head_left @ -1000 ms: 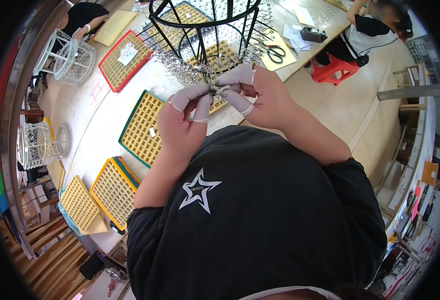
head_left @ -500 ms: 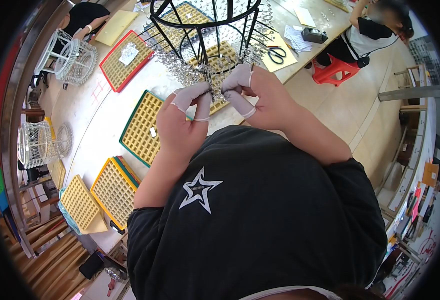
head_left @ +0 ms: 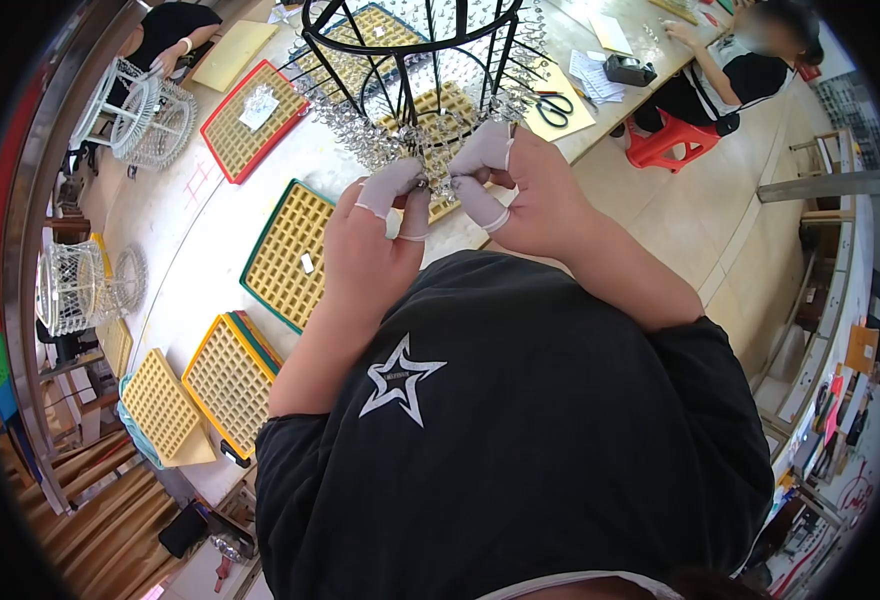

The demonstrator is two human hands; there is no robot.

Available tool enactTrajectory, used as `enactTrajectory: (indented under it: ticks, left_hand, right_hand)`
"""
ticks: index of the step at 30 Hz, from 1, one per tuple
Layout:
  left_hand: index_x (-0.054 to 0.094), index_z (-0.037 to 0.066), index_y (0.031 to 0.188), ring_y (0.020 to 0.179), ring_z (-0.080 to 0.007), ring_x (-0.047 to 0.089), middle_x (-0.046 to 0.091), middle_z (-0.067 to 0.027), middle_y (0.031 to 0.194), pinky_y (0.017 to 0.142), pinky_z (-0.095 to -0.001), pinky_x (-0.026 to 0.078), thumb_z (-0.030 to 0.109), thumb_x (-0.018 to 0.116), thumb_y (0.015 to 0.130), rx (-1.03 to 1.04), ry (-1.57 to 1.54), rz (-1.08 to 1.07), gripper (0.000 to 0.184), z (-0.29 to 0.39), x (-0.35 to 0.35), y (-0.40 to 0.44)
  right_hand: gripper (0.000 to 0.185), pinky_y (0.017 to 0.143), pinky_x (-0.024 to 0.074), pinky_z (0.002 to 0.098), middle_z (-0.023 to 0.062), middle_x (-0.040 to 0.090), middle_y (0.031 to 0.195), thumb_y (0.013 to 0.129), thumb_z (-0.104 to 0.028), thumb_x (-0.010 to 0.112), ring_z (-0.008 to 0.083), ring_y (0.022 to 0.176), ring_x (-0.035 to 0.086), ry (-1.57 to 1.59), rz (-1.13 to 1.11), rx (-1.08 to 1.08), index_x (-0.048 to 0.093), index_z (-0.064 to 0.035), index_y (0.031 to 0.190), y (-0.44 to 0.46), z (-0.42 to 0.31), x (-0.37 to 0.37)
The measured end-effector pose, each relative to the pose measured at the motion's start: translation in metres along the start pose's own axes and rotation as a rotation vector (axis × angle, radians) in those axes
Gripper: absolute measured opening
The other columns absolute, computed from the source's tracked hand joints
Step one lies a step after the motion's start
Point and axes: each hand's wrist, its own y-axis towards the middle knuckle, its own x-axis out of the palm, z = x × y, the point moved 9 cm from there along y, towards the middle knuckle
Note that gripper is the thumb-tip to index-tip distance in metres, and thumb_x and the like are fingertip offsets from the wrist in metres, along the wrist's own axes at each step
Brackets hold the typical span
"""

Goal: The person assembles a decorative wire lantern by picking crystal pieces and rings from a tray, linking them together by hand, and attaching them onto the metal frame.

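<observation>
A black round metal stand [head_left: 415, 48] rises in front of me, hung around its lower part with many small clear glittering pieces [head_left: 375, 145]. Both my hands are at its near lower edge, with white covers on thumb and forefinger. My left hand [head_left: 385, 215] pinches at the glittering pieces; a small dark, shiny bit shows at its fingertips. Opposite, a short gap away, my right hand [head_left: 510, 185] has thumb and forefinger pressed together. What exactly each pinch holds is too small to make out. Behind the hands lies a yellow gridded tray [head_left: 445, 100].
Gridded trays with a green rim [head_left: 278, 250], red rim [head_left: 228, 125] and yellow rim [head_left: 225, 375] lie on the white table [head_left: 195, 265]. Scissors [head_left: 554, 110] rest on yellow paper near a tape dispenser [head_left: 628, 70]. White beaded stands [head_left: 70, 285] are at left. Two other people sit nearby.
My left hand has shifted slightly right, and its fingertips show more. My right hand has moved only a little. The person at right has lowered an arm to the table.
</observation>
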Motion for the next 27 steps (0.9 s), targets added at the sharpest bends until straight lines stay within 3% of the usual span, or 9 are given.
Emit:
enactTrajectory:
  ticks: [2,4,5,7,12,18,21,23,27]
  left_hand:
    - [0.054,0.003,0.104,0.071,-0.0206,0.061,0.062,-0.0124,0.082,0.065,-0.0289,0.048,0.001,0.063,0.076,-0.027,-0.065,-0.009,0.029,-0.006,0.002,-0.003]
    - [0.045,0.002,0.106,0.071,-0.0163,0.061,0.061,-0.0108,0.082,0.065,-0.0263,0.049,-0.001,0.06,0.079,-0.255,-0.493,-0.069,0.032,-0.022,0.011,-0.009]
    - [0.045,0.002,0.106,0.071,-0.0163,0.061,0.061,-0.0108,0.082,0.065,-0.0263,0.049,-0.001,0.06,0.079,-0.255,-0.493,-0.069,0.032,-0.022,0.009,-0.008]
    - [0.039,0.002,0.104,0.071,-0.0156,0.06,0.059,-0.0099,0.08,0.064,-0.0254,0.049,-0.004,0.057,0.08,-0.414,-0.774,-0.163,0.03,-0.029,0.02,-0.011]
    - [0.04,0.003,0.1,0.069,-0.0154,0.06,0.058,-0.0087,0.077,0.063,-0.0265,0.05,-0.006,0.055,0.081,-0.535,-0.881,-0.255,0.026,-0.032,0.025,-0.013]
    - [0.045,0.002,0.099,0.068,-0.0144,0.06,0.057,-0.008,0.077,0.064,-0.0267,0.051,-0.004,0.052,0.084,-0.587,-0.996,-0.285,0.017,-0.032,0.033,-0.018]
    - [0.047,0.002,0.098,0.069,-0.0141,0.059,0.057,-0.0082,0.078,0.065,-0.0265,0.051,-0.003,0.051,0.085,-0.623,-0.993,-0.246,0.015,-0.029,0.034,-0.018]
    - [0.047,0.002,0.098,0.071,-0.014,0.059,0.056,-0.0085,0.079,0.065,-0.0264,0.051,-0.003,0.05,0.085,-0.656,-1.005,-0.222,0.014,-0.03,0.035,-0.019]
    - [0.048,0.001,0.101,0.076,-0.0145,0.058,0.056,-0.0085,0.083,0.07,-0.0275,0.051,-0.003,0.049,0.086,-0.723,-1.184,-0.227,0.015,-0.035,0.043,-0.026]
  right_hand:
    - [0.01,0.06,0.0449,0.0336,0.0076,0.057,0.07,0.072,-0.007,0.062,0.0248,0.066,0.057,0.098,0.006,0.051,0.059,-0.0072,0.082,-0.001,0.007,0.001]
    - [0.011,0.061,0.045,0.0343,0.0079,0.057,0.071,0.073,-0.007,0.062,0.0259,0.068,0.057,-0.003,-0.015,0.007,0.06,-0.0075,0.084,-0.001,0.004,0.001]
    - [0.012,0.062,0.045,0.035,0.0083,0.057,0.072,0.073,-0.007,0.063,0.0269,0.07,0.057,-0.104,-0.037,-0.037,0.061,-0.0077,0.085,-0.001,0.0,0.002]
    - [0.013,0.063,0.045,0.0355,0.0082,0.058,0.074,0.074,-0.008,0.062,0.0274,0.072,0.057,-0.077,-0.108,-0.052,0.061,-0.0078,0.087,0.0,-0.001,0.009]
    - [0.012,0.065,0.0447,0.0361,0.0072,0.058,0.077,0.076,-0.012,0.062,0.0272,0.075,0.056,0.023,-0.184,-0.101,0.061,-0.0071,0.087,-0.004,-0.002,0.016]
    - [0.01,0.066,0.0447,0.0359,0.0064,0.057,0.078,0.076,-0.011,0.06,0.0262,0.077,0.056,-0.007,-0.2,0.06,0.061,-0.0065,0.085,-0.006,0.003,0.014]
    - [0.011,0.067,0.0446,0.0356,0.0064,0.057,0.078,0.076,-0.011,0.06,0.0258,0.076,0.055,-0.005,-0.153,0.026,0.061,-0.0068,0.085,-0.006,0.004,0.012]
    - [0.012,0.059,0.0442,0.0274,0.0067,0.053,0.075,0.076,-0.004,0.059,0.0188,0.068,0.054,-0.065,-0.135,-0.207,0.057,-0.0051,0.088,-0.005,-0.012,0.012]
    - [0.013,0.061,0.0443,0.028,0.0072,0.052,0.075,0.076,-0.003,0.058,0.0203,0.068,0.054,-0.083,-0.132,-0.212,0.057,-0.0051,0.089,-0.006,-0.013,0.011]
